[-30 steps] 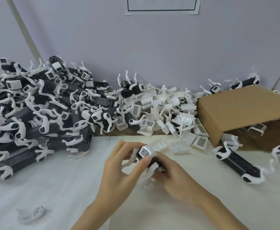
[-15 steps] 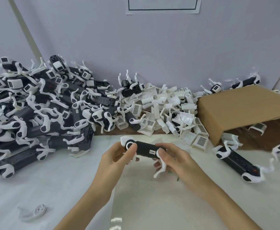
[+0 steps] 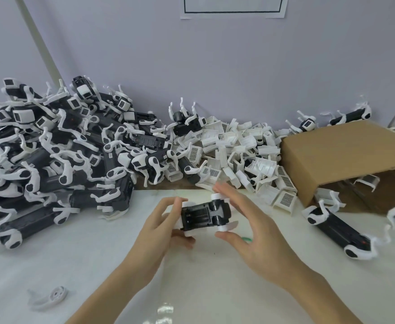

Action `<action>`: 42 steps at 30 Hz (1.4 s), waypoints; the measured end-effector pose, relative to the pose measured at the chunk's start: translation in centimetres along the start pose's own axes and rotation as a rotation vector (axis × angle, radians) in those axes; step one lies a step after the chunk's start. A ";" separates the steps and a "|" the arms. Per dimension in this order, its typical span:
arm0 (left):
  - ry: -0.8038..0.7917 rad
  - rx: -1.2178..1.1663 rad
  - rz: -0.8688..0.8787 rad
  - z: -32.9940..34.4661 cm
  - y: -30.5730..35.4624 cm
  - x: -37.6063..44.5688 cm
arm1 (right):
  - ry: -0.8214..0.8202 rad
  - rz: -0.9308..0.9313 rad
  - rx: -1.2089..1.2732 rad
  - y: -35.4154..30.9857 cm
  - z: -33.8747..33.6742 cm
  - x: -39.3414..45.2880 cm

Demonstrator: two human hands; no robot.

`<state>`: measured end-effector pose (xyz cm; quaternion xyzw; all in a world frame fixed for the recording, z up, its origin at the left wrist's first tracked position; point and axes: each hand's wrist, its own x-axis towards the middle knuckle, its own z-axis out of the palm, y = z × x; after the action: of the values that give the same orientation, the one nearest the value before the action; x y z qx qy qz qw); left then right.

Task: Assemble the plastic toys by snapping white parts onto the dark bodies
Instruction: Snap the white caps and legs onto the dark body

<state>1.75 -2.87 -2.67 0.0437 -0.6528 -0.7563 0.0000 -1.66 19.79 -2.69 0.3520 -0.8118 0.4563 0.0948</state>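
A dark toy body (image 3: pixel 203 215) with white legs at its ends is held above the white table, underside up. My left hand (image 3: pixel 161 226) grips its left end, thumb on top and fingers below. My right hand (image 3: pixel 243 226) spreads round the right end with fingers straight; thumb and fingertips are near the white leg parts (image 3: pixel 226 226), and whether they touch I cannot tell. A heap of loose white parts (image 3: pixel 240 160) lies behind the hands.
A big pile of assembled dark toys (image 3: pixel 56 160) fills the left side. A tipped cardboard box (image 3: pixel 346 155) stands at the right, with one toy (image 3: pixel 339 232) lying before it. A single white leg piece (image 3: pixel 49 298) rests near the front left.
The toy has been turned from side-on to underside up. My right hand has let go of its leg and opened wide around the right end. My left hand keeps hold.
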 end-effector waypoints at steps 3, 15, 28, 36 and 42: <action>0.036 -0.100 0.014 -0.5 -0.3 0.3 | 0.013 0.079 -0.011 -0.2 0.6 -0.1; -0.021 0.097 0.364 0.7 -0.4 -0.4 | 0.256 0.506 0.481 -0.9 1.3 0.1; -0.158 1.001 0.873 -0.8 -1.6 0.2 | -0.121 0.945 0.849 -1.9 -0.6 0.3; 0.119 0.556 0.591 -0.4 -1.0 -0.4 | -0.032 0.791 0.590 0.2 -1.2 0.3; 0.220 0.513 0.448 0.2 -1.9 0.0 | 0.130 0.260 -0.294 3.0 -0.4 0.3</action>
<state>1.86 -2.34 -4.54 -0.0208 -0.8109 -0.5397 0.2251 -3.89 21.01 -4.33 0.1967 -0.9003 0.3631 0.1374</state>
